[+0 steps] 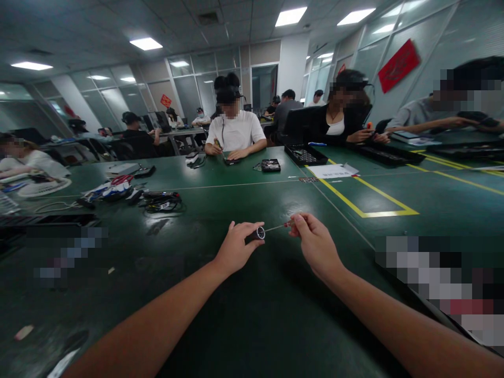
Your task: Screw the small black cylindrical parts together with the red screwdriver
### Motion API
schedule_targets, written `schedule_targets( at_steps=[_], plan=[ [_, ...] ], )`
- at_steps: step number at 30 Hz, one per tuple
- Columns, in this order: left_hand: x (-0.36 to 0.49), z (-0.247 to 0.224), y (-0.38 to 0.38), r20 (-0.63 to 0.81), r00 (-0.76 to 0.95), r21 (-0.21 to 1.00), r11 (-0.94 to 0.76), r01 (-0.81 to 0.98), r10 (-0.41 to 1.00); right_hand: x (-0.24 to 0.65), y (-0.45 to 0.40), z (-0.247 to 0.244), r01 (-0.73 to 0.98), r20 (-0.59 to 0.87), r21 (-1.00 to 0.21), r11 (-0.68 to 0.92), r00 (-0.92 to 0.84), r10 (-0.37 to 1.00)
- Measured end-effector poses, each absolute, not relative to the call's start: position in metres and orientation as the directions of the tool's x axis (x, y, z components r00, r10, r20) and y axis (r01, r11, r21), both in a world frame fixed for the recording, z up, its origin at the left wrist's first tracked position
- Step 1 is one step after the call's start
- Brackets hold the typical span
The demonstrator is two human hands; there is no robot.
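Observation:
Between the thumb and fingers of my left hand (237, 245) is a short dark cylinder (259, 233) with a bright silver ring round its end, which faces right. It may be a small flashlight, but I cannot be sure. My right hand (317, 242) pinches the reddish, see-through handle of a screwdriver (275, 228). The thin metal shaft points left and its tip is at or very near the ringed end; whether it touches the inside cannot be made out. Both hands are held above the green table (252, 315).
Cables and tools (161, 202) lie to the left. Ahead are a small open black case (271, 165), a black parts tray (305, 155) and white paper (333, 171) by yellow tape (389, 213). A person in a white shirt (236, 131) works opposite; others sit at right.

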State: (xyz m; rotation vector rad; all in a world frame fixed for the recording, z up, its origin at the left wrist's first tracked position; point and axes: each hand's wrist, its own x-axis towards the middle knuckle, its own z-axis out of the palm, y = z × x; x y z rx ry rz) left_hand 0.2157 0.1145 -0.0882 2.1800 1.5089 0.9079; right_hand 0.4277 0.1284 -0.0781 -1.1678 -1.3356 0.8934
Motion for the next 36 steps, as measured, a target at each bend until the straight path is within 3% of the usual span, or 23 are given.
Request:
schedule_targets(
  at_steps=[13,19,28,36],
  plan=[
    [0.218,-0.089,0.114,0.324,0.217,0.642,-0.382,0.665,0.921,0.426,0.110,-0.061,0.514,0.390,-0.778,0.361,-0.056,0.919],
    [0.215,-0.091,0.116,0.335,0.214,0.625,-0.387,0.678,0.917,0.426,0.110,-0.067,0.495,0.451,-0.744,0.450,-0.124,0.884],
    [0.215,-0.089,0.115,0.326,0.219,0.627,-0.384,0.678,0.920,0.427,0.113,-0.060,0.521,0.389,-0.770,0.368,-0.072,0.918],
    [0.214,-0.090,0.115,0.340,0.213,0.622,-0.389,0.680,0.916,0.426,0.113,-0.065,0.366,0.354,-0.863,0.348,-0.052,0.934]
  ],
)
